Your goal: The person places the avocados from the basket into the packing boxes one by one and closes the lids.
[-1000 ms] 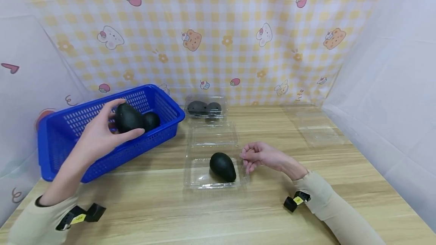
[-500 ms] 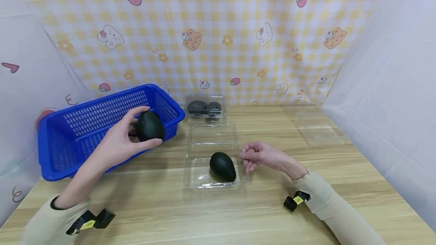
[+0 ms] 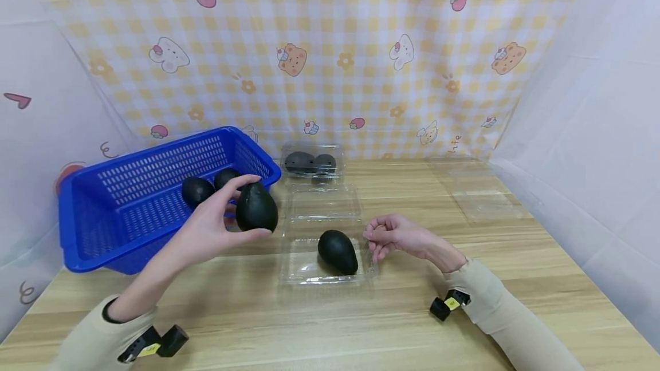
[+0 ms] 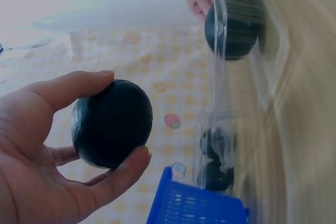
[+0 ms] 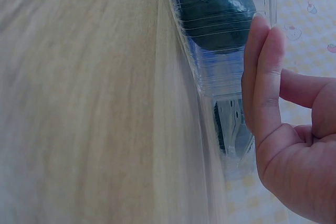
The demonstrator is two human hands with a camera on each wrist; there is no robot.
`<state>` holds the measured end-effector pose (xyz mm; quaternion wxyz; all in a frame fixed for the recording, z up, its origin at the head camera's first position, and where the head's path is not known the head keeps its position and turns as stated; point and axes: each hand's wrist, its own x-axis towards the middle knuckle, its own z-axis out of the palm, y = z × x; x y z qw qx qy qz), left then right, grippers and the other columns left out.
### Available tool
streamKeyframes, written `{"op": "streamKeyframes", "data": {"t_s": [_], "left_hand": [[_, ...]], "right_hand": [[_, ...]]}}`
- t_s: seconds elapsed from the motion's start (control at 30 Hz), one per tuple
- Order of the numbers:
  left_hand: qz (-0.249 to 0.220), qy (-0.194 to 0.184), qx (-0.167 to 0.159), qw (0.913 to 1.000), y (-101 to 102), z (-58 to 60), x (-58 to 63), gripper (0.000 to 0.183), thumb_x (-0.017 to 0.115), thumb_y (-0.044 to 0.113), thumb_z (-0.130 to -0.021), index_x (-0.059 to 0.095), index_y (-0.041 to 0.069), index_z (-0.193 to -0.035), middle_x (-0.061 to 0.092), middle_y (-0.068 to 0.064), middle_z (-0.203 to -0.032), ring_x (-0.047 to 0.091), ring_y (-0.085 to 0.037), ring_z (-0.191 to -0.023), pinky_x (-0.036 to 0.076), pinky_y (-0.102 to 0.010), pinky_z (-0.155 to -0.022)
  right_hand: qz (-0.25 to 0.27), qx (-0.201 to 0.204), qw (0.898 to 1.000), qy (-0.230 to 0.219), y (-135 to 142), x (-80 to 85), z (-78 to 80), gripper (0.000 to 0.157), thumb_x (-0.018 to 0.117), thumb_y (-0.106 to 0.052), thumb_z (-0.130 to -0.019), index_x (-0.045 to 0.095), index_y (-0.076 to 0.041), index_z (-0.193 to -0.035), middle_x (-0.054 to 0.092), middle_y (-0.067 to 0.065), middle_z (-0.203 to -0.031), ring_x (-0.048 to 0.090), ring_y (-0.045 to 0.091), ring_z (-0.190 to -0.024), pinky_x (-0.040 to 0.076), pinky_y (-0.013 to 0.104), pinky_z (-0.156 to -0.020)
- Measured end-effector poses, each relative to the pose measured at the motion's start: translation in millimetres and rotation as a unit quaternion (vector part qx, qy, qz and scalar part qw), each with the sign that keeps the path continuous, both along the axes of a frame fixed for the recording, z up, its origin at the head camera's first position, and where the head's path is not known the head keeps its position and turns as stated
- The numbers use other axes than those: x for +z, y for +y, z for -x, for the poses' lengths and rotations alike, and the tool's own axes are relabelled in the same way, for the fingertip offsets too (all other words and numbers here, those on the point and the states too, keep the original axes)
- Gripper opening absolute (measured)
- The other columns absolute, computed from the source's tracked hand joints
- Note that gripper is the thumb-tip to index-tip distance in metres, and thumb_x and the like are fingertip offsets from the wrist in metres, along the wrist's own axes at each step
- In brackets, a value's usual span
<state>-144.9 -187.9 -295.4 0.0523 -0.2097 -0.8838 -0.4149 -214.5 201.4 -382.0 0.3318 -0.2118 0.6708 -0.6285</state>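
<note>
While a left hand (image 3: 213, 231) holds a dark green avocado (image 3: 256, 207) above the table (image 3: 319, 331), its fingers clamped on the fruit, a blue basket (image 3: 139, 182) sits behind that hand and to its left. Two more avocados (image 3: 198, 192) lie inside the basket toward its right end, the hand partly covering one of them in the head view. Just right of the held fruit, an open clear container (image 3: 304, 253) rests on the table, its lid half (image 3: 323, 204) laid back toward a yellow checked curtain (image 3: 345, 90). Another avocado (image 3: 337, 252) lies on its side in the right part of the tray, taking up much of that half. A right hand (image 3: 397, 237) occupies the container's right side, its fingers close together with tips at the rim; whether they pinch the plastic cannot be told. Beyond the lid half, near the foot of the curtain, stands a closed clear box (image 3: 312, 150) with a pair of dark fruits (image 3: 299, 162) inside. More clear plastic (image 3: 482, 193) lies at the far right, near a white side sheet (image 3: 588, 130).
</note>
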Motion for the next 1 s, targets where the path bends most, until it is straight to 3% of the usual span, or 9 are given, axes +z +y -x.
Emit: {"op": "streamKeyframes", "data": {"t_s": [0.2,0.4,0.6,0.83,1.0], "left_hand": [[-0.011,-0.010,-0.030,0.9994,10,0.6,-9.6,0.086,0.088,0.030,-0.081,0.039,0.022,-0.152,0.054,-0.014,-0.137,0.065,-0.030,-0.105,0.058,-0.032,-0.079],[-0.017,-0.008,-0.036,0.9992,16,1.2,-17.3,0.088,0.089,0.029,-0.079,0.039,0.022,-0.152,0.055,-0.013,-0.136,0.065,-0.029,-0.104,0.059,-0.036,-0.081],[-0.032,0.002,-0.051,0.9982,26,1.6,-25.9,0.088,0.092,0.024,-0.075,0.043,0.021,-0.149,0.057,-0.012,-0.133,0.067,-0.026,-0.102,0.060,-0.034,-0.080],[-0.031,0.012,-0.064,0.9974,37,-0.6,-40.0,0.086,0.092,0.024,-0.076,0.045,0.018,-0.148,0.053,-0.019,-0.126,0.066,-0.031,-0.101,0.060,-0.033,-0.078],[-0.040,0.014,-0.078,0.9961,45,-0.3,-46.6,0.088,0.093,0.023,-0.073,0.045,0.018,-0.147,0.054,-0.015,-0.127,0.066,-0.029,-0.099,0.059,-0.029,-0.078]], "right_hand": [[-0.003,-0.001,1.000,0.001,0,0.6,-0.2,0.010,0.048,-0.003,-0.105,0.051,0.007,-0.105,0.064,0.011,-0.084,0.069,0.016,-0.070,0.059,0.026,-0.066],[-0.005,0.000,1.000,0.000,-1,1.4,-0.7,0.014,0.049,-0.004,-0.105,0.049,0.010,-0.107,0.064,0.011,-0.084,0.068,0.016,-0.069,0.058,0.026,-0.065],[-0.002,-0.001,1.000,-0.002,-1,2.5,-1.7,0.012,0.049,-0.003,-0.105,0.049,0.010,-0.106,0.064,0.011,-0.084,0.068,0.016,-0.069,0.058,0.026,-0.065],[0.000,0.001,1.000,-0.001,0,1.8,-1.8,0.016,0.049,-0.003,-0.104,0.048,0.013,-0.108,0.064,0.011,-0.084,0.069,0.016,-0.070,0.058,0.026,-0.066],[0.002,0.002,1.000,-0.001,0,1.1,-1.4,0.017,0.050,-0.004,-0.105,0.048,0.013,-0.108,0.064,0.011,-0.084,0.069,0.016,-0.070,0.059,0.026,-0.066]]}}
